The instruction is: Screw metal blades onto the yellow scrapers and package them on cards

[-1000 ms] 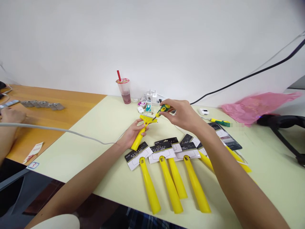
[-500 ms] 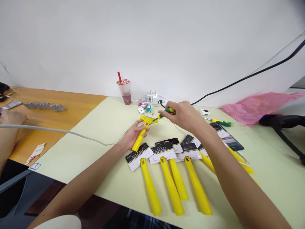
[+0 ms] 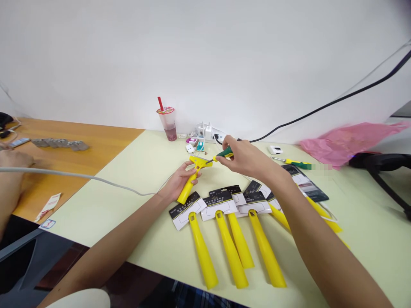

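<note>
My left hand is wrapped round the handle of a yellow scraper, its wide head tilted up and away from me. In my right hand is a green and yellow screwdriver, its tip at the right part of the scraper's head. Whether the tip sits in a screw is too small to tell. Below my hands lie several yellow handles with black and white cards at their upper ends. A second green and yellow screwdriver rests to the right, beyond my right forearm.
Behind the hands stand a drink cup with a red straw and a power strip with chargers. A pink plastic bag lies at the right. A grey cable crosses on the left, where another person's hand rests on the wooden table.
My right hand has turned the screwdriver and shifted its grip, its handle now tilted a little lower. My left hand and the scraper stay in place.
</note>
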